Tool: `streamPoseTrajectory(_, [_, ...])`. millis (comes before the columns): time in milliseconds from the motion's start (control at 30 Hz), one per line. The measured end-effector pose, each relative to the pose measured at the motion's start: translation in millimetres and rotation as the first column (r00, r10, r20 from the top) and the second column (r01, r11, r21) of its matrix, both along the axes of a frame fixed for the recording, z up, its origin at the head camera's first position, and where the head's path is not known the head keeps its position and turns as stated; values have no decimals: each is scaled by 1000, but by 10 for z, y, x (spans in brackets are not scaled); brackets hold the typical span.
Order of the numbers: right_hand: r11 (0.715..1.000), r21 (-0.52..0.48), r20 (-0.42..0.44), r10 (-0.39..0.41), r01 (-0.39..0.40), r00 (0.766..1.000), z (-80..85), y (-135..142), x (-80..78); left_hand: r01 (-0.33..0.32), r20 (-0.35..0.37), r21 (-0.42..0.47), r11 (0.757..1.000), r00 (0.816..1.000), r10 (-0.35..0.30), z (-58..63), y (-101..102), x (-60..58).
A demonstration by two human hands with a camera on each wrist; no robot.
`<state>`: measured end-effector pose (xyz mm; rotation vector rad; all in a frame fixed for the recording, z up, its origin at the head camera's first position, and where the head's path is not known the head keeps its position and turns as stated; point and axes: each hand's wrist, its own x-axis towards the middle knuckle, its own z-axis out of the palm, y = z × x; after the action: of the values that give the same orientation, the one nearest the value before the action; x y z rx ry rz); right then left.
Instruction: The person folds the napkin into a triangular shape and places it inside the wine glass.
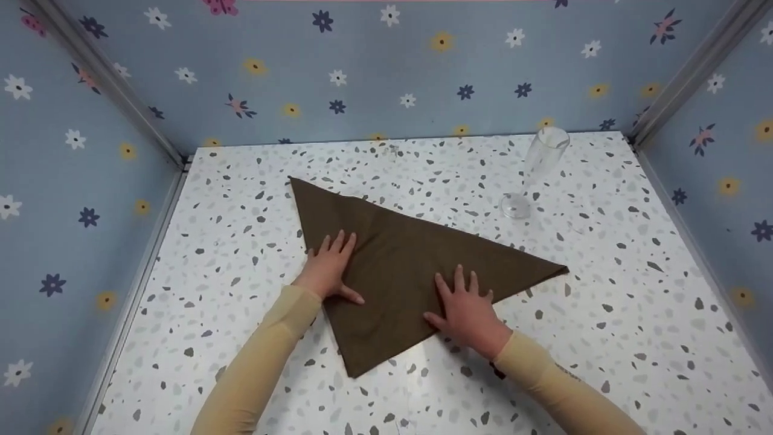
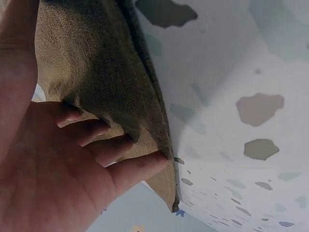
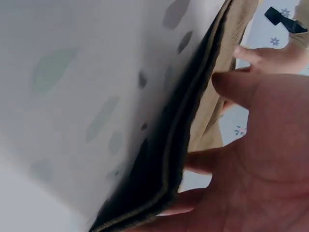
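A brown cloth napkin point(image 1: 392, 266), folded into a triangle, lies on the speckled tabletop. Its long folded side faces the back, and one corner points toward the person. My left hand point(image 1: 329, 269) rests on the napkin's left edge with fingers spread. In the left wrist view, the fingertips point(image 2: 161, 157) touch the cloth. On the napkin's near right edge lies my right hand point(image 1: 468, 311), its fingers also spread and straight. The right wrist view shows the layered edge of the cloth point(image 3: 169, 159) beside that palm.
A clear champagne flute point(image 1: 537, 166) stands upright behind the napkin's right half. Blue flower-patterned panels point(image 1: 386, 72) enclose the back and both sides of the white speckled table point(image 1: 229, 338).
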<state>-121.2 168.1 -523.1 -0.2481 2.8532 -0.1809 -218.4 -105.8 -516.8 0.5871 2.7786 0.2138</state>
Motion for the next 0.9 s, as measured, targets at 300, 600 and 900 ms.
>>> streamPoseTrajectory(300, [999, -39, 39, 36, -35, 999, 13, 167, -138, -64, 0, -38, 997, 998, 64, -5, 40, 115])
streamPoseTrajectory(600, [990, -102, 26, 99, -96, 995, 56, 386, -303, -69, -39, -83, 994, 997, 66, -12, 80, 263])
streamPoseTrajectory(900, [969, -151, 21, 201, -196, 979, 43, 641, -525, -140, -32, -147, 979, 990, 136, -22, 196, 491])
